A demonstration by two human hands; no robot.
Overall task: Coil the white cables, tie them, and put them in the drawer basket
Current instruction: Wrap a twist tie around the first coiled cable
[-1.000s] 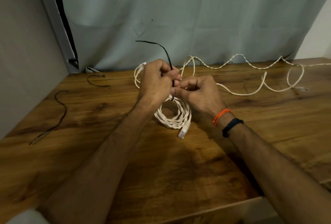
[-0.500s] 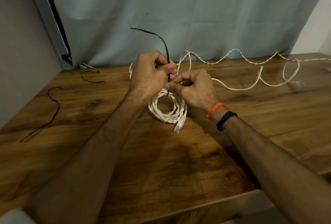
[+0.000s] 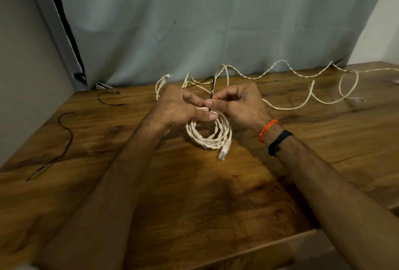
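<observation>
While both hands pinch the black tie [image 3: 211, 88], the coiled cable [image 3: 210, 133] hangs below.

Surface: brown wood-grain table [image 3: 194, 194].
Centre: coiled white twisted cable [image 3: 212, 138].
Rear right: loose white cable [image 3: 311, 88].
Left: two thin black ties [image 3: 67, 138] [image 3: 108, 101].

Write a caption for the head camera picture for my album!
Both hands tie a black tie round a coiled white cable on a wooden table.
</observation>
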